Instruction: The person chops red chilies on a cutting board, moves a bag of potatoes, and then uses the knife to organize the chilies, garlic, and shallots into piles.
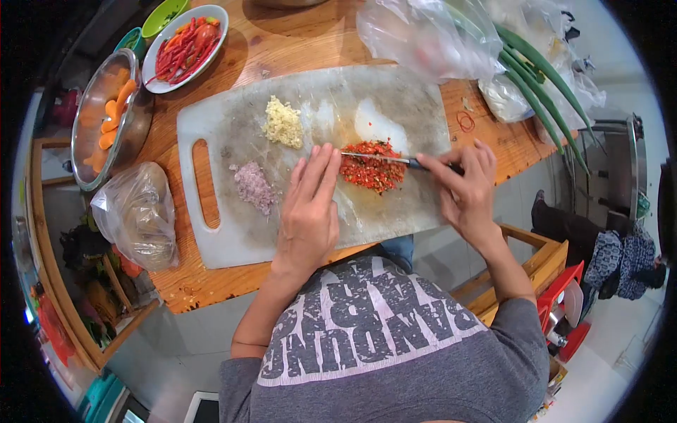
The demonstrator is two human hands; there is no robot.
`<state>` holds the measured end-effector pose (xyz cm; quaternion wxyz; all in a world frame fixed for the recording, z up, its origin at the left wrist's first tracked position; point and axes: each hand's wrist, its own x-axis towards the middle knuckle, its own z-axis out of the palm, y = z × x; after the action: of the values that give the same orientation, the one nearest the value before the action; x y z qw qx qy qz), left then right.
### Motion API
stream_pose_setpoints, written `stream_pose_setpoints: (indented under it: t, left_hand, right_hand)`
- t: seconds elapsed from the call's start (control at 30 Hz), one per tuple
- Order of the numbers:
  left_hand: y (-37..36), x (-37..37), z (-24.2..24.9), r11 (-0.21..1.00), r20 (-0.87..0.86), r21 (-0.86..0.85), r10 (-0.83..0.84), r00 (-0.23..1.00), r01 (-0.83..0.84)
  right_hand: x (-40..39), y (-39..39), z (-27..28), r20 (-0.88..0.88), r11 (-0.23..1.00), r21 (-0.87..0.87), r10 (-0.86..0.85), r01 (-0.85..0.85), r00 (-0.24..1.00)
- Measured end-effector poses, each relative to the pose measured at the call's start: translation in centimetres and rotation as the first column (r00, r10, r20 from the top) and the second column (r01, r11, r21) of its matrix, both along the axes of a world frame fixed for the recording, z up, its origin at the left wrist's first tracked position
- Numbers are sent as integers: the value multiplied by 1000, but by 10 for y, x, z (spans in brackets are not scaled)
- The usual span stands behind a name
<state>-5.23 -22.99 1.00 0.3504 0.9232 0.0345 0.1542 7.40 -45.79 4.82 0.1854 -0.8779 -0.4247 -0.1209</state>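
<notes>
A knife [384, 156] lies across a pile of finely chopped red chili [374, 178] on a worn white cutting board [247, 95]. My right hand [469, 183] grips its dark handle, with the index finger stretched along toward the blade. My left hand [310, 204] is open, its fingers straight and its fingertips right at the knife's tip. Left of the chili, minced garlic [282, 123] sits in a small heap. Nearer me is a heap of chopped shallot [253, 187], close to my left hand.
A white bowl of whole red chilies [151, 76] and a metal bowl with orange pieces [86, 127] stand at the left. Below them rests a knotted plastic bag [141, 218]. Plastic bags [423, 42] and green onions [543, 84] lie back right. Rubber bands [465, 121] are beside the board.
</notes>
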Motion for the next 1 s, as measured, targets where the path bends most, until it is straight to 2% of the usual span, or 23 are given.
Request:
stream_pose_setpoints:
  t: [0.13,0.23,0.37,0.47,0.6,0.67,0.73,0.77,0.83,0.87,0.93,1.0]
  left_hand:
    - [3,-1,-6,1000,7,-10,-29,1000,29]
    - [3,7,-3,1000,13,20,-19,1000,19]
    - [2,0,-1,998,-22,-30,-52,998,51]
    - [4,3,-3,997,-36,-26,-72,997,71]
    - [0,9,3,998,-54,10,-68,996,68]
    - [2,10,-1,998,-11,11,-69,998,69]
    - [-3,9,-2,970,2,-239,-52,999,51]
    - [-7,8,2,886,-25,-464,-27,999,12]
    - [-5,13,3,893,-22,-450,-15,1000,3]
    - [0,12,1,976,-13,-216,-43,999,40]
    - [0,7,-2,997,-23,17,-75,997,76]
    - [-1,7,-3,998,-22,-9,-59,998,59]
  right_hand:
    - [-6,2,2,31,1000,11,-17,17,999]
    - [-11,2,13,2,999,32,-6,6,1000]
    - [-4,-1,2,-56,999,44,3,0,998]
    - [-4,2,26,68,1000,4,-8,8,998]
    - [3,-3,-7,9,999,46,-30,30,1000]
    - [-2,-2,4,39,999,32,0,-1,999]
    - [-2,-2,2,87,999,47,-19,15,996]
    - [-7,-5,2,74,998,52,-22,18,997]
    - [-8,-4,2,64,997,78,-5,0,998]
    - [-5,-4,-3,31,997,81,-13,10,999]
    - [2,-4,-10,-30,996,79,-42,44,999]
    - [-5,-3,7,100,999,42,-16,11,995]
